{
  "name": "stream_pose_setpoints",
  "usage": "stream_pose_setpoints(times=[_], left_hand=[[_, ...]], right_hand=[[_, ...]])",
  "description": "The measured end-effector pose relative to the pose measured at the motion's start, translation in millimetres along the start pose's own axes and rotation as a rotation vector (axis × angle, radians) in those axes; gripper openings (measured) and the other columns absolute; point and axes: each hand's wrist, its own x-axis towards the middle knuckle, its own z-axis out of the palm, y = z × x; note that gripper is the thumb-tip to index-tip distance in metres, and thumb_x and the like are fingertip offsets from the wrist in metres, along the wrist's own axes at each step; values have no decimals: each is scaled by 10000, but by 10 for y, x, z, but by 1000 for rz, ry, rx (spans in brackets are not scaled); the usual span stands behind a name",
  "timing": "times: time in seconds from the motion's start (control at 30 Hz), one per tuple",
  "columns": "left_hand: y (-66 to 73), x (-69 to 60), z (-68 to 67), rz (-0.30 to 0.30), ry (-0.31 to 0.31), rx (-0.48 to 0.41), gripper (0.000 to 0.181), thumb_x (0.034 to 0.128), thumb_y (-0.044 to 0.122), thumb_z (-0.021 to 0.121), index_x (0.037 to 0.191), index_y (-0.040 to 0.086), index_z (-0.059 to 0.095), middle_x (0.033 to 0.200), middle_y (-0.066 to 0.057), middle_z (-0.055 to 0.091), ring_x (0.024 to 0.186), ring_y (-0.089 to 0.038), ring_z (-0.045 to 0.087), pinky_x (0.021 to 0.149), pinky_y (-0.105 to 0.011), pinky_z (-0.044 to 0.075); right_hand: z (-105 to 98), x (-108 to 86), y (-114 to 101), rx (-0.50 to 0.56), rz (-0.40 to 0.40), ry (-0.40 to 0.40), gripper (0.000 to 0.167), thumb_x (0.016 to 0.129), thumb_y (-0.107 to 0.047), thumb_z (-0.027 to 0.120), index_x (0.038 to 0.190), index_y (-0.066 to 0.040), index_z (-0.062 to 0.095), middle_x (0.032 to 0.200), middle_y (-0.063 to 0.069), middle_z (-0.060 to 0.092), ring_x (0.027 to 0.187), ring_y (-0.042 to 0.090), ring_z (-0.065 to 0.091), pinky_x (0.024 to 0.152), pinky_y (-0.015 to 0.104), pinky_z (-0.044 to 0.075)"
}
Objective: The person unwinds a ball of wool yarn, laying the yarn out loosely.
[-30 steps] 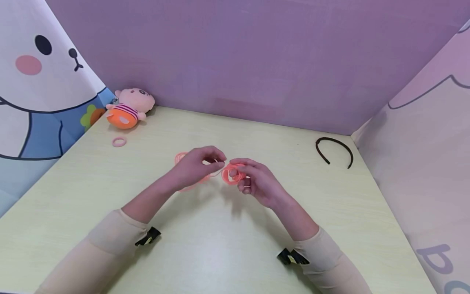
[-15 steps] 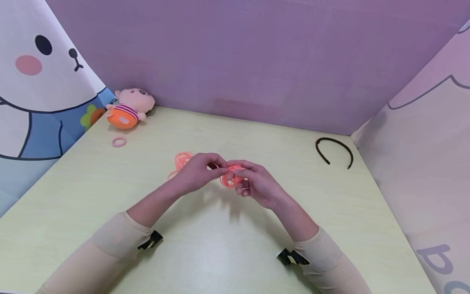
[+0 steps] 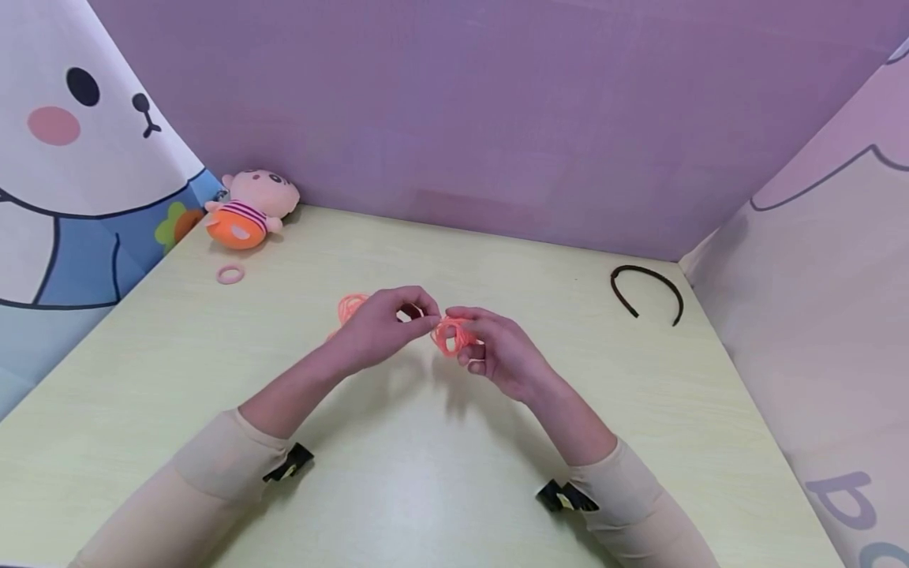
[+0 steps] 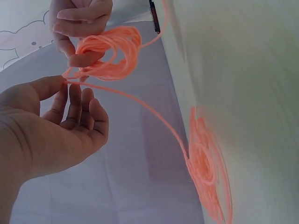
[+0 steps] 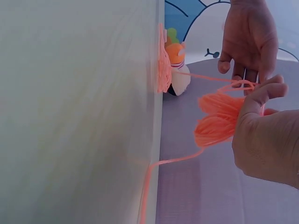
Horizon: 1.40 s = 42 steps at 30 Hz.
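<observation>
My right hand (image 3: 504,355) holds a small looped coil of orange-pink yarn (image 4: 122,53), its fingers curled about the loops. Close beside it, my left hand (image 3: 383,327) pinches a single strand (image 4: 135,99) between thumb and index finger. That strand runs from the coil down to a loose pile of the same yarn (image 4: 202,163) lying on the table. In the head view the left hand partly covers the pile. A loose tail (image 5: 180,159) hangs from the coil to the table in the right wrist view.
A plush toy (image 3: 248,209) in orange and stripes sits at the back left corner, with a pink ring (image 3: 230,274) in front of it. At the back right lies a black headband (image 3: 656,278). Purple and printed cloth walls (image 3: 454,118) enclose the table (image 3: 426,489).
The left hand came in to the coil in the right hand, then drew slightly up and back from it, still with the strand. The right hand stays nearly in place.
</observation>
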Motion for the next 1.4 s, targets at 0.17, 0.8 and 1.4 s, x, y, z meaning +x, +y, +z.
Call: stream_pose_setpoints(times=[0.17,0.8,1.4], left_hand=[[27,-22,8,-10,-23,-32,40,969,162,678,938,149,700,934,12,671,942,-210,594,685,-387,492],[-42,20,-235,-129,-153,-122,68,1043,96,547,1012,42,575,903,-157,639,883,-349,600,810,-474,513],[-165,18,-770,-354,-14,248,172,1024,99,454,1090,-23,555,918,-144,604,781,-262,539,633,-344,438]], right_hand=[[-11,5,-4,68,-15,15,413,1046,-163,489,1429,-9,489,901,26,657,559,91,565,520,180,449],[-45,58,-15,270,-69,228,313,1065,-102,484,1373,-55,463,889,9,579,509,54,480,480,148,383],[-71,52,-20,311,-84,253,207,1048,-93,498,1254,-111,495,770,-33,584,461,83,477,466,172,353]])
